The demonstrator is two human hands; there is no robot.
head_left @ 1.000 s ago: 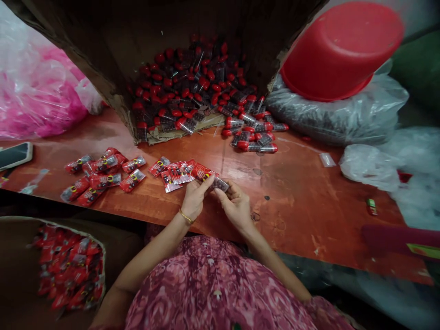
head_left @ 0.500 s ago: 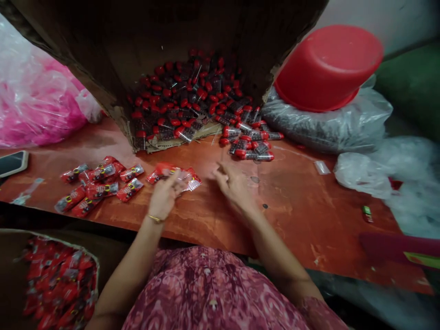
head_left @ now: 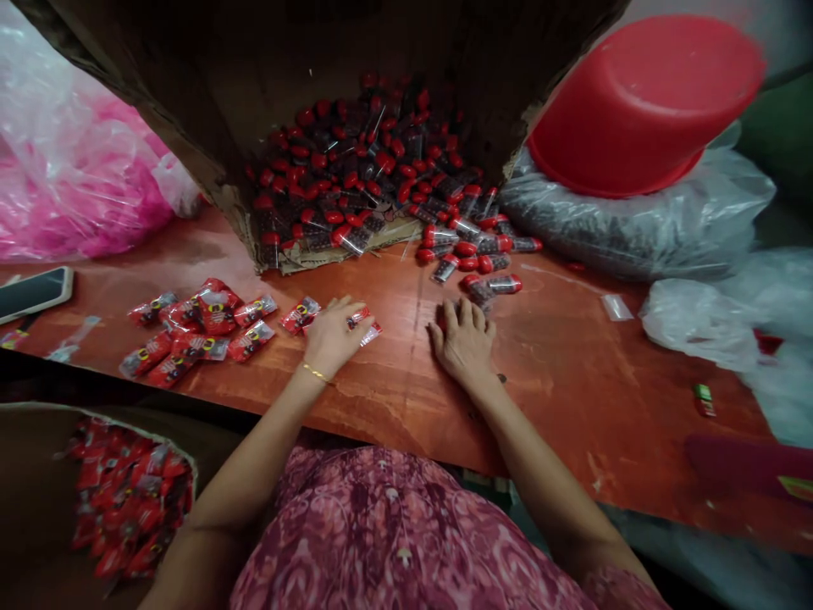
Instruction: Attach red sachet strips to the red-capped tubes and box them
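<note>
My left hand (head_left: 339, 337) lies palm down over red printed plastic wrappers (head_left: 372, 329), its fingers stretched over them. Beside it rests another red packet (head_left: 300, 314). My right hand (head_left: 467, 343) is lowered to the table, fingers curled over a small red-capped tube (head_left: 443, 318); only a bit of red shows between thumb and forefinger. Just beyond lie several clear tubes with red caps and dark contents (head_left: 501, 285), spilling from a heap (head_left: 356, 169) inside a cardboard box (head_left: 238, 222). Left of my hands is a pile of red packets (head_left: 216, 307).
A phone (head_left: 36, 295) and a bag of pink items (head_left: 95, 186) are at the left. An upturned red tub (head_left: 641, 110) stands on a filled plastic bag (head_left: 635, 233) at right. Below left, a container (head_left: 136, 500) holds red packets. A small green-topped item (head_left: 704, 398) lies far right.
My right hand has moved right and come down over a tube near the spill. A packet now lies left of my left hand, which has flattened over the wrappers. The view has shifted slightly.
</note>
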